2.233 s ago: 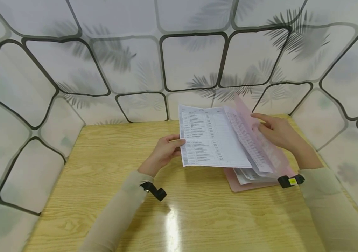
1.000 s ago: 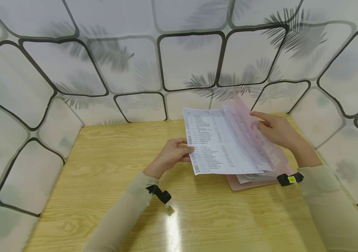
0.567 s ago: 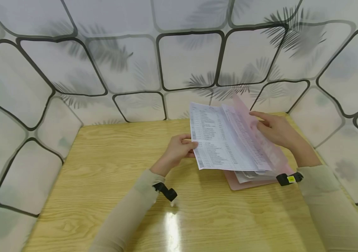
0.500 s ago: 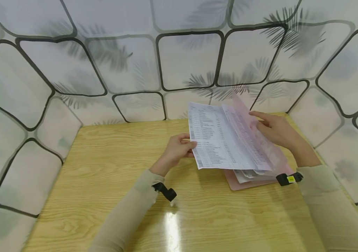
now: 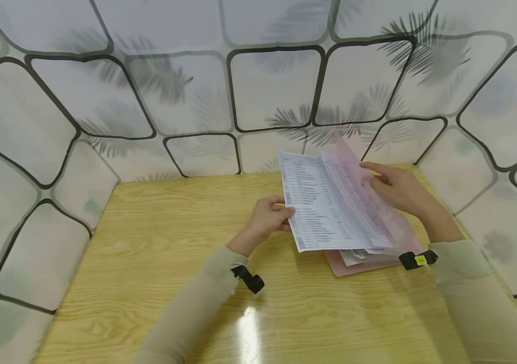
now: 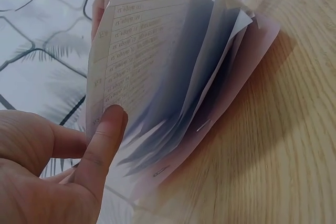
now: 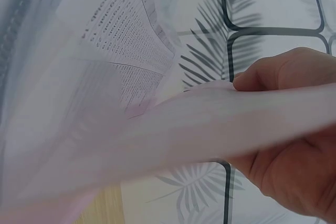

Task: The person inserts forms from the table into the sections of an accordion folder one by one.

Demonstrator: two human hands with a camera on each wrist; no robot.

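Note:
A pink translucent folder (image 5: pixel 396 222) lies part-way open at the right of the table, printed papers inside. My left hand (image 5: pixel 267 220) pinches the left edge of a printed sheet (image 5: pixel 317 212), thumb on its face and fingers behind. The sheet is raised, with more loose papers (image 6: pixel 205 82) fanned beneath it over the pink back cover (image 6: pixel 247 72) in the left wrist view. My right hand (image 5: pixel 396 187) holds the folder's lifted front cover, which passes between thumb and fingers in the right wrist view (image 7: pixel 210 135). Its index finger reaches along the cover's outer edge.
The wooden table (image 5: pixel 158 242) extends left and in front of the folder, with a bright light reflection (image 5: pixel 250 328). A patterned cloth wall (image 5: pixel 276 91) closes off the back and both sides. Black cameras are strapped to the left wrist (image 5: pixel 248 279) and right wrist (image 5: pixel 418 259).
My left hand has moved right, bringing the sheet's left edge nearer to the folder. The right hand and the lifted cover have stayed nearly still.

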